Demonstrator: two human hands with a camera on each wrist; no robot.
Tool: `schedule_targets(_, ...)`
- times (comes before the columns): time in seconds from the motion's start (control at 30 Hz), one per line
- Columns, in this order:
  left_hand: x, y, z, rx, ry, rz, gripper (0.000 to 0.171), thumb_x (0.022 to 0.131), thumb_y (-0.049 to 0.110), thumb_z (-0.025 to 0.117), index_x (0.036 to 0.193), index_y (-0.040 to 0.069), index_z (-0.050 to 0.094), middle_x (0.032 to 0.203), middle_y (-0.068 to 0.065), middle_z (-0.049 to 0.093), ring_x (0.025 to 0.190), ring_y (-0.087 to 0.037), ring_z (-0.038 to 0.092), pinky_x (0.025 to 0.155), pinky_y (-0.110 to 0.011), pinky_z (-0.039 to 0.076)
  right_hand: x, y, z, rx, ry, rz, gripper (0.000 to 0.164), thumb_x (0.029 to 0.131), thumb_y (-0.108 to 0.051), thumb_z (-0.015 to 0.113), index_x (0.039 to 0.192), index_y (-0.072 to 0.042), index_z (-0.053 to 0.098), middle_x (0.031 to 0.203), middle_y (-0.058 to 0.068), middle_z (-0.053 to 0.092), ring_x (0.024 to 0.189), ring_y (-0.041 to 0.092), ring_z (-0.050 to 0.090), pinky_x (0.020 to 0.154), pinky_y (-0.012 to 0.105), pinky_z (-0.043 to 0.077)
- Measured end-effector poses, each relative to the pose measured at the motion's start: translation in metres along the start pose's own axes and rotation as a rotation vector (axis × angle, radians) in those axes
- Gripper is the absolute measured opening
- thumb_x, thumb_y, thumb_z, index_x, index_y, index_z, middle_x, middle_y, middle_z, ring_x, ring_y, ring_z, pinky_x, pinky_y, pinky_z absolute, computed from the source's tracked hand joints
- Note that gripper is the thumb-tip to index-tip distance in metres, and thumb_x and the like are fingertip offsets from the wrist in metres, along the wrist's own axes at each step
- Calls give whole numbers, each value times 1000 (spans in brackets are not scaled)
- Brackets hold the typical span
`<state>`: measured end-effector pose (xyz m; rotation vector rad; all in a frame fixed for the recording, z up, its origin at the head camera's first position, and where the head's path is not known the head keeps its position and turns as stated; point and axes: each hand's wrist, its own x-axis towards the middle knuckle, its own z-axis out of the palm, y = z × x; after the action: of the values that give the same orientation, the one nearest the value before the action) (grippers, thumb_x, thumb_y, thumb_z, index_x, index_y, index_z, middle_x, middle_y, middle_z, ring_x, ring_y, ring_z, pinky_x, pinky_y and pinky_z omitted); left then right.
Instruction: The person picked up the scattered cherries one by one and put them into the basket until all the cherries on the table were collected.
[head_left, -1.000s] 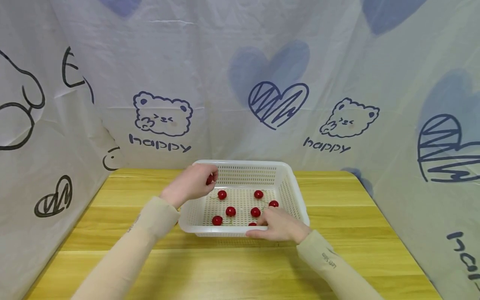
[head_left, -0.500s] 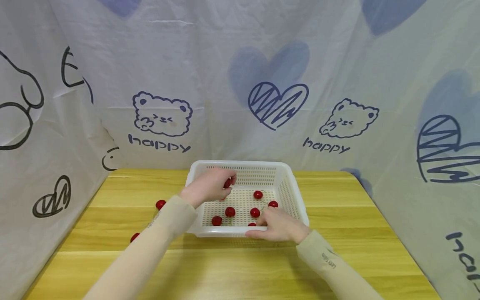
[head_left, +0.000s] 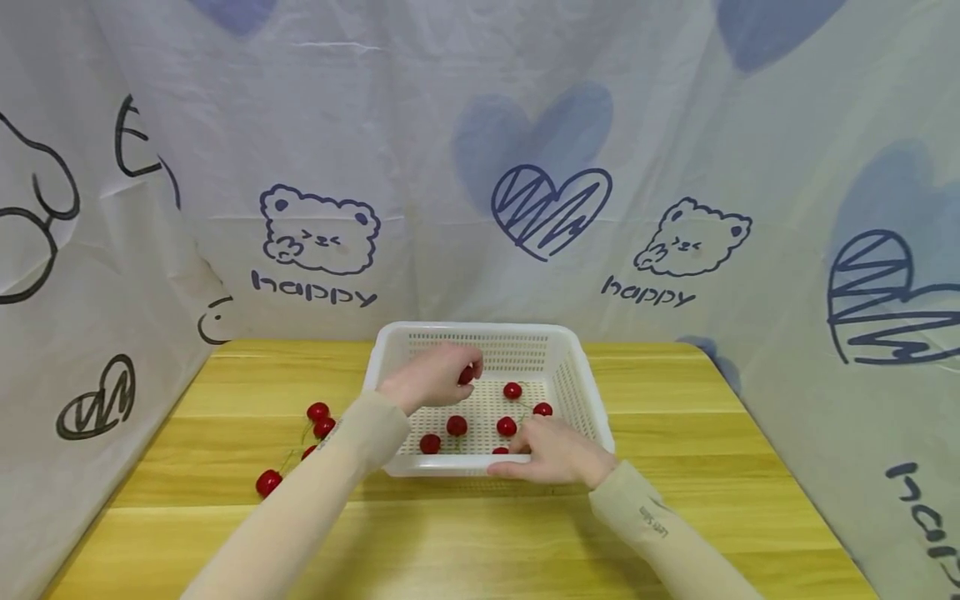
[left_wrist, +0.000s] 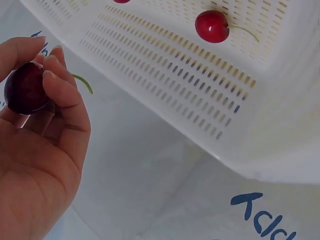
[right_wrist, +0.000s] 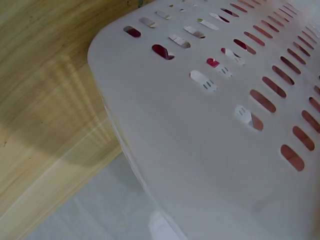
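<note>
"Where's the way into the basket (head_left: 438, 464)?"
"Only from above; it's walled on every side."
"What stands in the way?"
"The left hand (head_left: 435, 377), pinching a cherry (left_wrist: 24, 89), fills the left part; the right hand (head_left: 555, 451) grips the near side at right. There's a gap between them, above loose cherries (head_left: 457, 426)."
"And outside?"
"On the left, a sleeve (head_left: 333, 487) and stemmed cherries (head_left: 267, 482) block part of the table (head_left: 682, 442). Passing room lies right of the basket; behind it, the curtain (head_left: 427, 258) stands close."

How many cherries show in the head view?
11: one cherry in the left hand, six cherries in the basket, four cherries on the table by the left sleeve. That hand or sleeve may hide others.
</note>
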<state>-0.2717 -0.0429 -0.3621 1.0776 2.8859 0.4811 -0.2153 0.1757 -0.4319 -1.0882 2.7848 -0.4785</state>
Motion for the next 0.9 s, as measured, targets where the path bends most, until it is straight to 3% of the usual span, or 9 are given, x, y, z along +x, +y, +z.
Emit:
schedule_targets(0.4, 11, -1, 13, 6, -92, -87, 10, 83, 11, 66, 89, 15, 59, 76, 3, 56, 71, -13, 52, 63, -26, 45, 0, -1, 0, 3, 3, -2, 60, 81, -75, 45, 49, -24, 37, 47, -14, 21, 42, -3, 16, 40, 19, 17)
schedule_targets(0.7, 12, 0, 19, 30, -164, -116, 13, 82, 13, 68, 94, 13, 63, 78, 4, 58, 72, -14, 54, 65, -28, 46, -1, -2, -1, 2, 6, -6, 60, 82, -74, 45, 50, -24, 36, 48, -14, 21, 43, -3, 16, 40, 19, 17)
schedule_targets(0.9, 11, 2, 21, 20, -242, -207, 11, 83, 17, 70, 91, 17, 63, 80, 3, 59, 72, -14, 54, 64, -29, 46, -1, -2, -1, -4, 12, -18, 59, 82, -73, 46, 49, -25, 37, 47, -15, 21, 42, -4, 16, 40, 18, 17)
